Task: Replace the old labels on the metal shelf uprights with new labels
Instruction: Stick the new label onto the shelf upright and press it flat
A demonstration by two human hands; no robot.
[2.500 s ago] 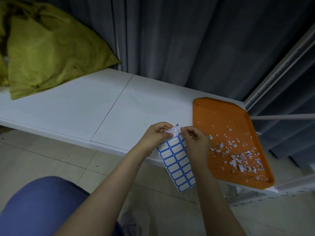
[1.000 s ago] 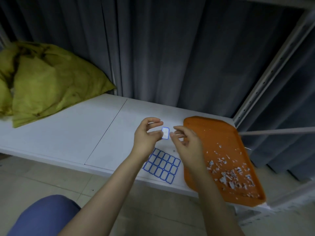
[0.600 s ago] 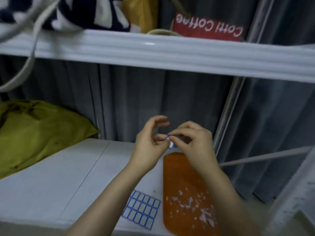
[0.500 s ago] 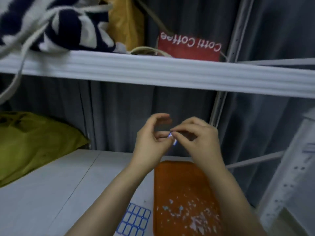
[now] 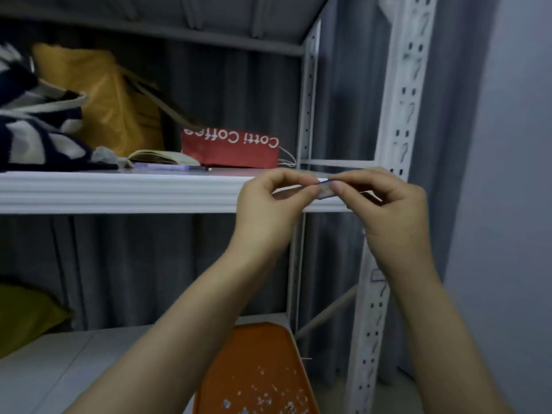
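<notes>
A small white label with a blue border point(image 5: 325, 189) is pinched between the fingertips of my left hand point(image 5: 268, 210) and my right hand point(image 5: 391, 210). Both hands are raised in front of the middle shelf's front edge point(image 5: 119, 191), just left of the white perforated front upright point(image 5: 397, 144). Lower on that upright sits a blue-outlined label point(image 5: 377, 275), partly hidden by my right wrist. The back upright point(image 5: 307, 109) stands behind my hands. The label sheet is out of view.
An orange tray point(image 5: 257, 369) with white paper scraps lies on the lower shelf point(image 5: 74, 363). The middle shelf carries a red "Cotti Coffee" bag point(image 5: 233, 149), a yellow bag point(image 5: 107, 97), striped fabric point(image 5: 33, 135) and a pen point(image 5: 170, 167). A yellow-green sack point(image 5: 24, 318) lies lower left.
My view swung up from the lower shelf to the middle shelf and right upright. Both hands rose and moved right with the peeled label; the label sheet stayed on the lower shelf.
</notes>
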